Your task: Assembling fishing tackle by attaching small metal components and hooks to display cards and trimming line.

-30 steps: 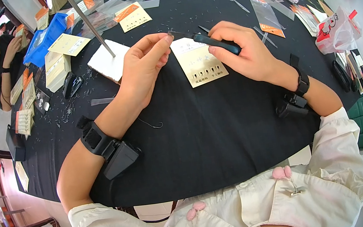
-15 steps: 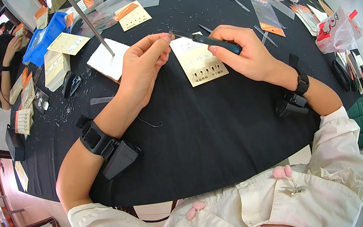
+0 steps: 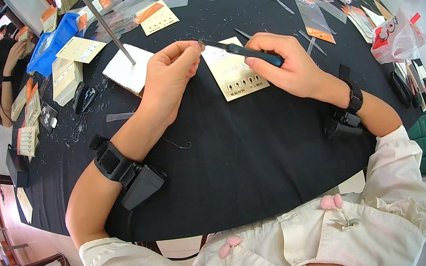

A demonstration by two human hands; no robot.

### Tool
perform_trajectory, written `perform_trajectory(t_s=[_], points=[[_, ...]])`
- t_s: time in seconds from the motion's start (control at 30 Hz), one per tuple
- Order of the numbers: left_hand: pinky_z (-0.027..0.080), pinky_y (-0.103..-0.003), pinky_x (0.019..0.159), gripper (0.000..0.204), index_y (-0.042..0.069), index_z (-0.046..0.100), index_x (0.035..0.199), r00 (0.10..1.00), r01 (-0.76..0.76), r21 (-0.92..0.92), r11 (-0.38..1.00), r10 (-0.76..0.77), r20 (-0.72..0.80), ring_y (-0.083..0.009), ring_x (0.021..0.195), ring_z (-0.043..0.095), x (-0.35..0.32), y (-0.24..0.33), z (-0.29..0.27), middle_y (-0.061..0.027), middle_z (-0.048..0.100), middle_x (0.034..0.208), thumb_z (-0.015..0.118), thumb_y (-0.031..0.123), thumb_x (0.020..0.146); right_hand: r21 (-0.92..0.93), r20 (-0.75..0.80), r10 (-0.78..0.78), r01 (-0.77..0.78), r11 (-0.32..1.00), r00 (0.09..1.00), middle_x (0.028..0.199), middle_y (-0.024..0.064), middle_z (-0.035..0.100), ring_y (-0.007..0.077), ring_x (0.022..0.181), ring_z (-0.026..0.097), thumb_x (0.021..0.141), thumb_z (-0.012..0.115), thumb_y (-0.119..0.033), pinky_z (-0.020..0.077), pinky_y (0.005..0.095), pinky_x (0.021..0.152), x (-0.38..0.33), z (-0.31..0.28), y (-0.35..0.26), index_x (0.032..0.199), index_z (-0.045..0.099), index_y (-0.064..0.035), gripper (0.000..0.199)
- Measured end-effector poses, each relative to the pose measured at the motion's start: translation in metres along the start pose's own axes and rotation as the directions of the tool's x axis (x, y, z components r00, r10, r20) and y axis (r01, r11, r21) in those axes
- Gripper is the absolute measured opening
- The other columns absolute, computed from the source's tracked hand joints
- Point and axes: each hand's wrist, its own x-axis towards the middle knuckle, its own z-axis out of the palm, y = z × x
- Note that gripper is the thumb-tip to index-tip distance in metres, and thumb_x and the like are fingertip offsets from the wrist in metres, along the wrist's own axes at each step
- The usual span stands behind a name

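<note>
Across most of the frame spreads a black table [image 3: 258, 142], strewn along its upper edge with cards and clear sleeves. Near upper centre lies a cream card [image 3: 232, 78] with a row of small slots, between both hands. Just left of it sits a white block [image 3: 124, 72] bearing an upright metal rod [image 3: 106, 25]. Right hand [image 3: 285, 64] grips dark tweezers [image 3: 242, 50], tips pointing left. Left hand [image 3: 171, 76] pinches its fingertips together at those tips; whatever it holds is too small to tell.
</note>
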Motion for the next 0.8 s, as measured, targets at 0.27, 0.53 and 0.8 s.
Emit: perform_trajectory(t_s=[0.27, 0.53, 0.8], points=[[0.037, -0.017, 0.063, 0.015, -0.001, 0.061, 0.097, 1.0, -0.004, 0.049, 0.999, 0.004, -0.004, -0.0037, 0.07, 0.043, -0.0012, -0.0002, 0.0012, 0.0018, 0.052, 0.079, 0.061, 0.011, 0.088, 0.089, 0.041, 0.149, -0.152, 0.984, 0.988, 0.069, 0.0065, 0.06, 0.0078, 0.062, 0.052, 0.091, 0.058, -0.026, 0.0401, 0.0254, 0.054, 0.0003, -0.0001, -0.0022, 0.086, 0.064, 0.0024, 0.03], [0.038, -0.017, 0.064, 0.016, -0.002, 0.061, 0.098, 1.0, 0.012, 0.04, 0.999, -0.012, -0.002, -0.0038, 0.071, 0.044, 0.0008, -0.0014, -0.001, 0.0012, 0.054, 0.083, 0.061, 0.01, 0.088, 0.154, 0.058, 0.225, -0.232, 0.961, 0.973, 0.066, 0.0045, 0.059, 0.0084, 0.061, 0.052, 0.093, 0.056, -0.028, 0.0407, 0.0257, 0.055, -0.0003, 0.003, 0.0008, 0.081, 0.065, 0.0015, 0.033], [0.038, -0.017, 0.064, 0.017, -0.002, 0.06, 0.099, 1.0, 0.011, 0.009, 1.0, -0.011, -0.001, -0.0045, 0.071, 0.043, -0.0003, -0.0008, 0.0008, 0.0013, 0.053, 0.081, 0.061, 0.01, 0.087, 0.192, 0.068, 0.265, -0.274, 0.942, 0.962, 0.063, 0.0029, 0.057, 0.0082, 0.059, 0.05, 0.093, 0.056, -0.029, 0.0395, 0.0258, 0.054, 0.0017, 0.0024, -0.0049, 0.076, 0.063, 0.001, 0.035]])
